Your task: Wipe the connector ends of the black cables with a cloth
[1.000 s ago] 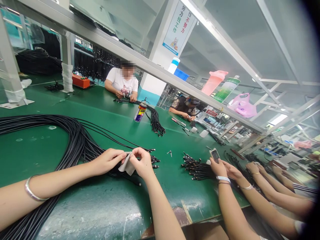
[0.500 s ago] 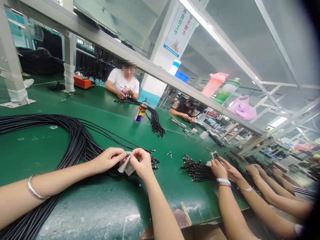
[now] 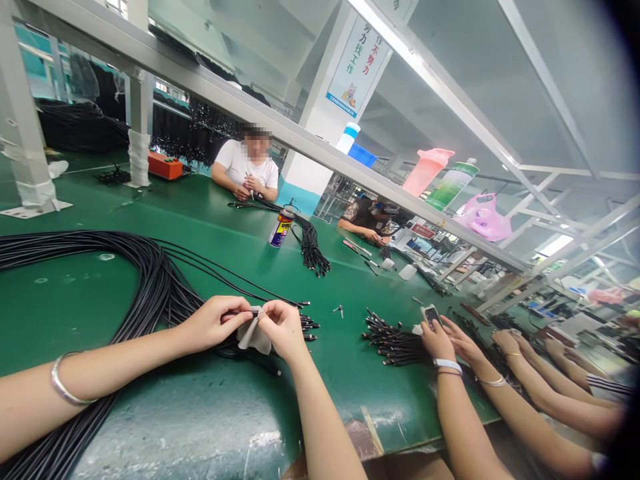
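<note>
My left hand [image 3: 216, 321] pinches the end of a black cable [image 3: 239, 312] pulled from a thick bundle of black cables [image 3: 150, 293] that curves across the green table [image 3: 200, 227]. My right hand [image 3: 283, 328] is closed on a small grey-white cloth [image 3: 254, 336] held against that cable end. The two hands almost touch. Cable ends with connectors [image 3: 309, 325] lie just right of my right hand. A silver bangle [image 3: 63, 388] sits on my left forearm.
A neighbour's hands [image 3: 443, 333] hold a phone beside another cable pile [image 3: 395, 339] to the right. A spray can [image 3: 279, 227] stands mid-table near a further bundle [image 3: 313, 248]. Two people sit across the table. An orange box [image 3: 165, 165] lies far left. Bottles stand on the overhead shelf.
My hands stay together on the cable end and cloth, shifted only slightly. The neighbour's phone has lowered a little toward the table.
</note>
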Tool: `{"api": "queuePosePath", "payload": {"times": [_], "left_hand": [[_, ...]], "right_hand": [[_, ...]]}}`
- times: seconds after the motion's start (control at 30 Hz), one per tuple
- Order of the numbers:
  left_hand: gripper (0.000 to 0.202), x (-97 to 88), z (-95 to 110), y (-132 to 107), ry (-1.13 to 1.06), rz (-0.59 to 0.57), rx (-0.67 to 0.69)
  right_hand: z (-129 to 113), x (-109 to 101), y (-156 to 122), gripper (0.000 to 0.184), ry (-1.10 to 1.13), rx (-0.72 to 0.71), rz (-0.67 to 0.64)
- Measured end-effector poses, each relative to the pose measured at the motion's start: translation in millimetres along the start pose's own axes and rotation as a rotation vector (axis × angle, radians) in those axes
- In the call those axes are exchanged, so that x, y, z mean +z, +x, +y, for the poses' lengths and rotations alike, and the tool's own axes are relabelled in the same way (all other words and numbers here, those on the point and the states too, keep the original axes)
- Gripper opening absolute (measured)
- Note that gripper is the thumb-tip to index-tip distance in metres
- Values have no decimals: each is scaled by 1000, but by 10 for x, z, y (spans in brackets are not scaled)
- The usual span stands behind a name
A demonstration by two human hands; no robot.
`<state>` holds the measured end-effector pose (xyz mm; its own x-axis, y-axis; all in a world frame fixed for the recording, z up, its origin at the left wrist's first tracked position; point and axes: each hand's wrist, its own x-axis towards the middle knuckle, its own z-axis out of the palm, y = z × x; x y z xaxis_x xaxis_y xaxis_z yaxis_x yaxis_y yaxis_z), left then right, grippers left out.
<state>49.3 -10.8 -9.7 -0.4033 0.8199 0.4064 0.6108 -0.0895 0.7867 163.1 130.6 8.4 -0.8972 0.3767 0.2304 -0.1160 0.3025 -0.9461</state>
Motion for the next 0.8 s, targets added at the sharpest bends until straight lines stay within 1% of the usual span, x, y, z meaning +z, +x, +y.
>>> {"api": "queuePosePath", "payload": {"times": [0.1,0.23,0.3,0.37,0.43,0.5,0.57,0.6,0.63,0.67,0.77,0.8], "left_hand": [[36,-1,-6,1,8,14,1],[37,34,-23,33,10,18,-9],[38,45,4,63,16,-4,-12],[42,3,72,98,69,-77,0],[36,-120,182,131,192,-75,53],[36,-312,336,141,311,-22,74],[35,-520,523,100,385,50,71],[32,-610,621,55,409,30,57],[29,-684,714,-9,421,-35,46],[26,-740,798,-90,419,-142,33],[18,-809,974,-406,343,-543,-69],[13,-811,1010,-523,307,-641,-125]], "right_hand": [[-19,-21,0,11,-32,-19,-5],[-38,-69,-3,9,-150,-66,7],[-32,-102,1,11,-191,-83,28],[-13,-144,17,12,-190,-94,53],[13,-200,52,14,-156,-85,72],[38,-276,99,17,-154,-73,142],[64,-375,147,21,-136,-32,214],[79,-430,169,21,-126,-13,256],[98,-487,189,21,-120,-5,302],[121,-544,207,21,-111,5,342],[225,-704,254,17,-91,54,452],[270,-752,269,15,-100,67,483]]}}
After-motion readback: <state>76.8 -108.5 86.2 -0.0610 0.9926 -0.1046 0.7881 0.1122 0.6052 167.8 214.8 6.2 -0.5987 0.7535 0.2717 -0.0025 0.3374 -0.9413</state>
